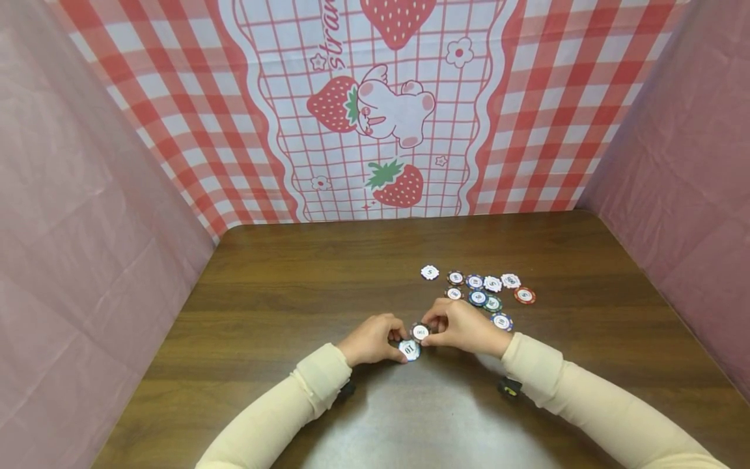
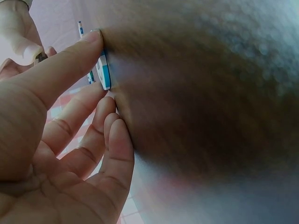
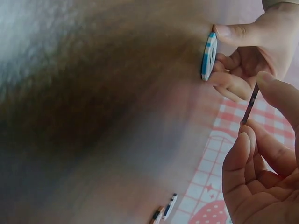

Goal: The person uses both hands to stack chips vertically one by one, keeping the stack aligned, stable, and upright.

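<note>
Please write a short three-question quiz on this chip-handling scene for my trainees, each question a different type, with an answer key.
1. Multiple choice: which number shows on the blue chip at the left hand?
A) 5
B) 10
C) 25

2. True or false: the red chip is the leftmost chip in the head view.

3. Fill in the blank: the raised dark chip is pinched by the ____ hand.

Key:
1. B, 10.
2. False; it is the rightmost.
3. Right; the right hand pinches it between thumb and fingers.
</note>
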A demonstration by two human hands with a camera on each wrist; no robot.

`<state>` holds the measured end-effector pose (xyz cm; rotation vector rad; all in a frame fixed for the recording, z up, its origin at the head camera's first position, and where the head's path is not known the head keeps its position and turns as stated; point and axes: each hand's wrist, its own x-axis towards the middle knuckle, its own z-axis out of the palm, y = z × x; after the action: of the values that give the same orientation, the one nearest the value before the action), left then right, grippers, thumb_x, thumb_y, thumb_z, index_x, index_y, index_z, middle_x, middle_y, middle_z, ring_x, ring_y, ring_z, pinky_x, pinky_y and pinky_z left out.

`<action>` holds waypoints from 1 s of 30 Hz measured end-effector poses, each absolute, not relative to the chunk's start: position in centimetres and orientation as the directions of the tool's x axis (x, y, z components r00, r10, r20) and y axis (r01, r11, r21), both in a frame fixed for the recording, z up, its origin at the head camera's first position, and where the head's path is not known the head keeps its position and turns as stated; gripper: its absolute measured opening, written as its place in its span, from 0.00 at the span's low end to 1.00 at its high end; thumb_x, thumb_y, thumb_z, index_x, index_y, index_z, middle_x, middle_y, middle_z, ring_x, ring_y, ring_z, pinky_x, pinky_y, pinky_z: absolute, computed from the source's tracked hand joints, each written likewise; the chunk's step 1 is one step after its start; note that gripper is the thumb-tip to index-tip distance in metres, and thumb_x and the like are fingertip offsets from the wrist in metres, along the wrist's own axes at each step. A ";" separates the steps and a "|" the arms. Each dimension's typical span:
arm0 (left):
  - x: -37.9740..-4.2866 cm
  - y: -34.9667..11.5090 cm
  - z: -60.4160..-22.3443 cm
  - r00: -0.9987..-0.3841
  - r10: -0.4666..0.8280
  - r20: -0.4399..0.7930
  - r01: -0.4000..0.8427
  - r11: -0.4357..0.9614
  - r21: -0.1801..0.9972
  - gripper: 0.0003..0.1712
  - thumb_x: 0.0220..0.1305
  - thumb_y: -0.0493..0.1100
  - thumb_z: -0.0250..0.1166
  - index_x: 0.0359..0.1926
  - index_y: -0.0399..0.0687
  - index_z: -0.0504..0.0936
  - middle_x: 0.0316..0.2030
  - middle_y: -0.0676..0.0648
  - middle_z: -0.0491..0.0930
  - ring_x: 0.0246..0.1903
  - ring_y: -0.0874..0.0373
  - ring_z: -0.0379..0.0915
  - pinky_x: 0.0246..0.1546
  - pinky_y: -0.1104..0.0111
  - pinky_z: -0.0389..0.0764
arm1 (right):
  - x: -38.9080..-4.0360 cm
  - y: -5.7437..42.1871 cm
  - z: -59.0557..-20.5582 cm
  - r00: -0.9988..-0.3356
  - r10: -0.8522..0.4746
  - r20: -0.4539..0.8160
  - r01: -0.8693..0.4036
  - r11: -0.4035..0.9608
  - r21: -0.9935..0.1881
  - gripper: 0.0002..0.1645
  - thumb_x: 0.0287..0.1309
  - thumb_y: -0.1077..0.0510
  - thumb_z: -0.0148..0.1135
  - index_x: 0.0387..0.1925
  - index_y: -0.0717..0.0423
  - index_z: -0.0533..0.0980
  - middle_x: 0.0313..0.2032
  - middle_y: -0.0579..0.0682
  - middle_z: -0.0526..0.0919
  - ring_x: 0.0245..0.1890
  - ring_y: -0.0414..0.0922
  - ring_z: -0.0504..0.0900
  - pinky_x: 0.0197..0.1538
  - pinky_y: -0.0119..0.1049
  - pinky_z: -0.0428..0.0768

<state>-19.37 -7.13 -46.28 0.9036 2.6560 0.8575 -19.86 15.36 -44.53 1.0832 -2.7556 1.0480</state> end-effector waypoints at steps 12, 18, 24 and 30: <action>-19.2 -7.1 -46.2 -0.800 0.598 -0.043 0.466 0.665 0.584 0.17 0.42 0.44 0.80 0.33 0.48 0.83 0.31 0.52 0.78 0.32 0.65 0.71 0.36 0.77 0.71 | -19.5 14.6 -45.0 -0.753 -0.625 0.207 -0.618 0.564 -0.547 0.14 0.39 0.53 0.79 0.30 0.50 0.84 0.25 0.41 0.77 0.25 0.34 0.74 0.29 0.25 0.73; -19.3 -7.1 -46.2 -0.801 0.597 -0.040 0.465 0.664 0.586 0.17 0.42 0.44 0.81 0.33 0.48 0.83 0.31 0.53 0.78 0.32 0.66 0.71 0.36 0.77 0.72 | -19.3 14.3 -45.2 -0.745 -0.641 0.184 -0.623 0.570 -0.536 0.14 0.39 0.53 0.78 0.30 0.52 0.84 0.24 0.41 0.76 0.25 0.36 0.74 0.29 0.24 0.72; -19.2 -7.1 -46.1 -0.803 0.595 -0.041 0.459 0.659 0.596 0.17 0.41 0.43 0.80 0.34 0.48 0.84 0.31 0.52 0.79 0.33 0.65 0.72 0.36 0.76 0.72 | -19.1 14.0 -45.6 -0.741 -0.649 0.173 -0.625 0.572 -0.532 0.13 0.39 0.54 0.78 0.30 0.52 0.84 0.25 0.40 0.76 0.25 0.34 0.73 0.29 0.24 0.72; -19.2 -7.1 -46.1 -0.803 0.595 -0.037 0.462 0.660 0.592 0.17 0.41 0.43 0.80 0.34 0.48 0.84 0.31 0.51 0.79 0.32 0.64 0.73 0.36 0.76 0.72 | -19.2 13.7 -45.9 -0.729 -0.663 0.171 -0.633 0.557 -0.538 0.13 0.40 0.54 0.77 0.30 0.51 0.84 0.25 0.40 0.77 0.25 0.33 0.73 0.30 0.24 0.72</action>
<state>-19.16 -7.11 -46.06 0.8574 2.6500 0.8510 -19.23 13.72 -45.89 1.1735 -2.8167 0.9393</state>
